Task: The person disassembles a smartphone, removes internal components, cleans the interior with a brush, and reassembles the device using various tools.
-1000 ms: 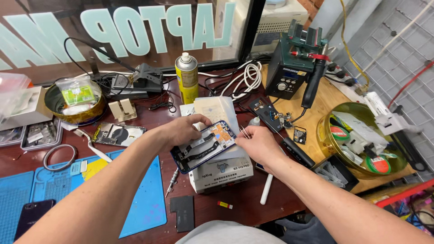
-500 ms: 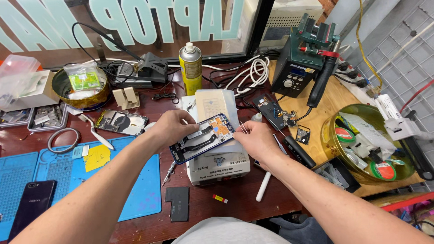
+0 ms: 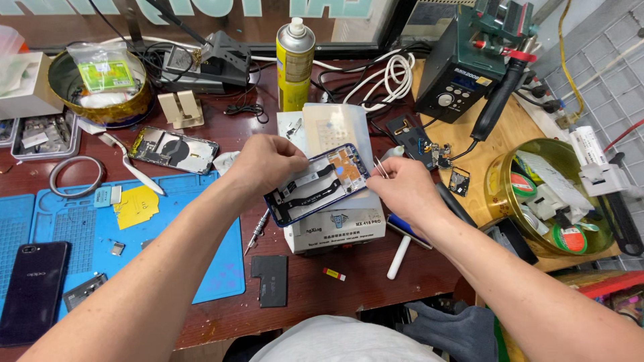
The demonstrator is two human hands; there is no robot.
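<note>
My left hand [image 3: 265, 163] grips the upper left side of an opened phone [image 3: 320, 182] with a blue frame, its inner boards and black flex cable showing. The phone is tilted and rests over a white box [image 3: 337, 229]. My right hand [image 3: 402, 188] sits at the phone's right edge and pinches thin metal tweezers [image 3: 380, 167], their tips pointing up and left toward the phone's upper right corner. A clear sheet with small parts [image 3: 332, 127] lies just behind the phone.
A blue work mat [image 3: 100, 234] at left carries a dark phone [image 3: 32, 288] and yellow notes. A second opened phone [image 3: 174, 149], a spray can [image 3: 295, 64], a soldering station [image 3: 469, 67], a gold tin of tape rolls [image 3: 550, 208], a screwdriver [image 3: 257, 231] and a black battery piece [image 3: 270, 280] surround the box.
The view has tipped down and moved closer. Both hands stay on the opened phone over the box; the right hand's tweezers remain at its right edge.
</note>
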